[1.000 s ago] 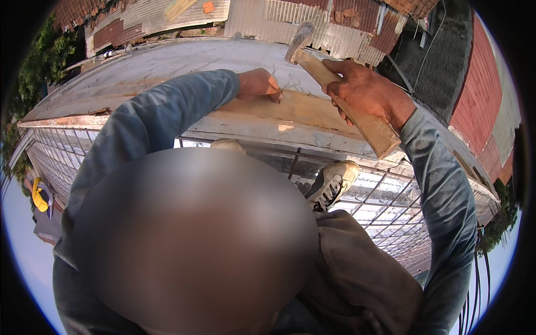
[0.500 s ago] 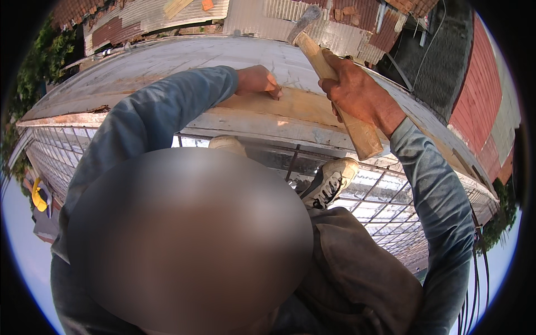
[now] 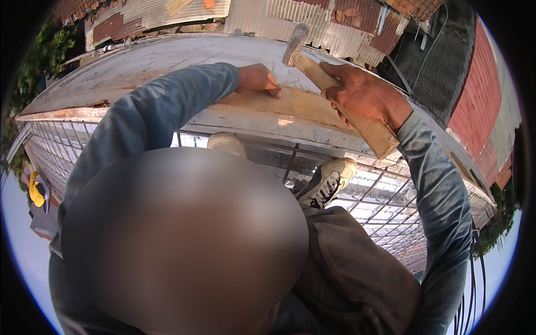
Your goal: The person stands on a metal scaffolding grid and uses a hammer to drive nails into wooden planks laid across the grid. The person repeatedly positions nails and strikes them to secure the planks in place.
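My right hand [image 3: 371,95] is wrapped round the wooden handle of a hammer [image 3: 310,70]. The hammer's worn grey head [image 3: 296,44] is raised over the pale sheet beyond the board, up and to the right of my other hand. Down on the brownish wooden board [image 3: 296,106], my left hand [image 3: 257,79] is closed, thumb and fingers pinched together at the surface. Whatever sits in that pinch is too small to make out. The hammer head and the pinched fingers are apart.
A pale flat sheet [image 3: 184,51] stretches behind the board. Below the board's edge is a metal grid [image 3: 385,195], near my shoes [image 3: 328,181]. Rusty corrugated roofs [image 3: 324,33] lie beyond. Cables [image 3: 474,285] hang at lower right. A person in yellow [image 3: 37,191] is far left.
The hammer head has swung left and down, closer to my left hand. My right hand has shifted slightly right, tilting the handle flatter. The left hand stays in place.
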The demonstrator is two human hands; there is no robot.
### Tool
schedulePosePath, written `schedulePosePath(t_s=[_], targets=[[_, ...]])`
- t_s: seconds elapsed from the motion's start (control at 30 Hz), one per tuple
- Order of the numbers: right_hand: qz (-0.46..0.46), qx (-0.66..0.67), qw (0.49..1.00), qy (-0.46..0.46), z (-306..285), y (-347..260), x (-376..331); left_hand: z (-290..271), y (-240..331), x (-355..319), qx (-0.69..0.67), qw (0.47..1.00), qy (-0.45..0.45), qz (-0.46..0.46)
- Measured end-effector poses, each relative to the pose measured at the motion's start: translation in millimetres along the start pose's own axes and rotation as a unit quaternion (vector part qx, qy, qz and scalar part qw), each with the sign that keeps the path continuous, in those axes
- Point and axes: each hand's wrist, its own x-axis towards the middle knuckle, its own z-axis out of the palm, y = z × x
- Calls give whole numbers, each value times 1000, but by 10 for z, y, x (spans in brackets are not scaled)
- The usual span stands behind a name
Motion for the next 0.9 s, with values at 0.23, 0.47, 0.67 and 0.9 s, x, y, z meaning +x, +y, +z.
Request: schedulePosePath(t_s=[0.23, 0.47, 0.67, 0.9], targets=[[-54, 229, 971, 47, -206, 382, -56, -205, 886, -569, 337, 938, -31, -72], [-60, 61, 996, 7, -156, 673, 86, 643, 754, -1829, 457, 877, 106, 102], [-94, -10, 995, 43, -85, 1120, 423, 770, 637, -1795, 500, 832, 206, 123], [-27, 52, 998, 12, 31, 1215, 642, 772, 543, -1757, 505, 813, 239, 163]])
